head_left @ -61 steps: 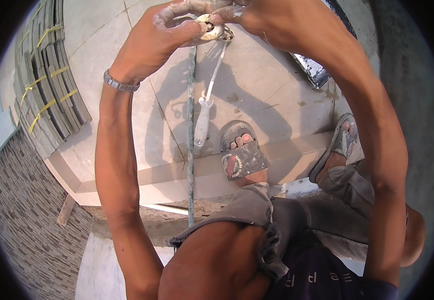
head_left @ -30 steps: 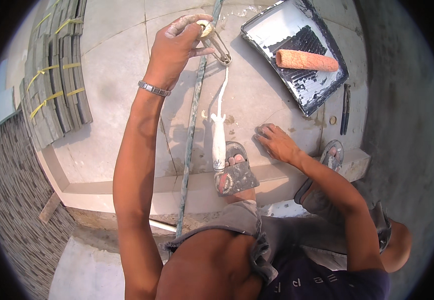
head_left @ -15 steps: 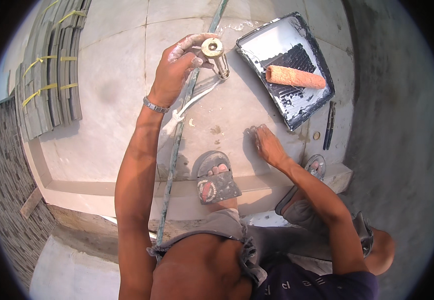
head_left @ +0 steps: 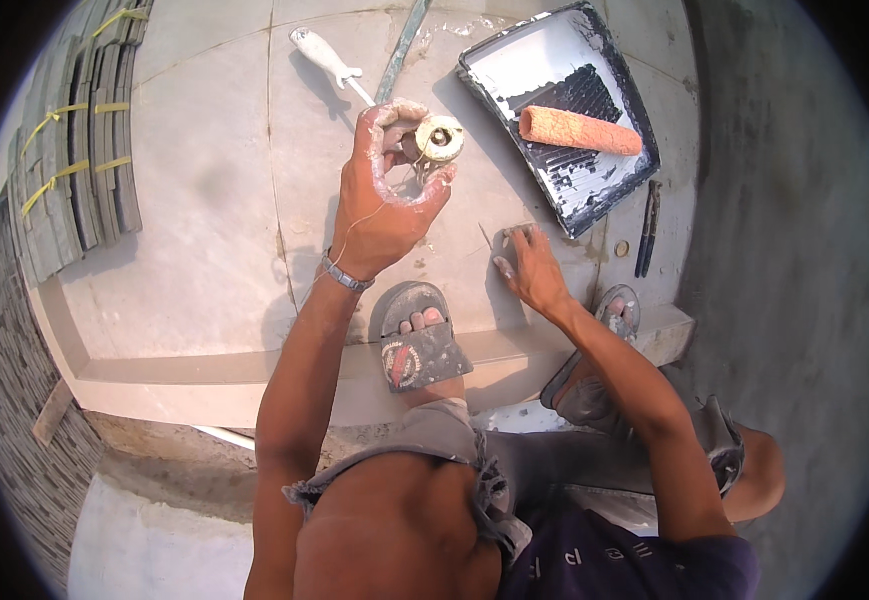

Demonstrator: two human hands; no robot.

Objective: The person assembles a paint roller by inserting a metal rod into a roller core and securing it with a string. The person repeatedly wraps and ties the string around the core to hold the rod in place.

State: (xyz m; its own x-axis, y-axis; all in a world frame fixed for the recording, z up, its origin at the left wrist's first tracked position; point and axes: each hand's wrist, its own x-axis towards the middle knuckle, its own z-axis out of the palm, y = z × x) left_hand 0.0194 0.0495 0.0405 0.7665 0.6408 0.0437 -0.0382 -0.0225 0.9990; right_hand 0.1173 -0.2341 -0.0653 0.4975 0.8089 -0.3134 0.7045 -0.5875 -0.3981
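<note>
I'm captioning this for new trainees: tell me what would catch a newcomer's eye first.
Probably the fuzzy orange cylindrical roller sleeve, lying across the white-smeared black tray at upper right. Next, the cream, round-ended roller frame with a white handle, held in the left hand at upper centre. Then the yellow-strapped stack of long grey slabs at upper left.

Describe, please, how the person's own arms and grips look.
The left arm has a grey link band at the wrist. The right arm shows a short, dark purple sleeve. Left grip and right grip are gloveless; white smears mark the left one.
</note>
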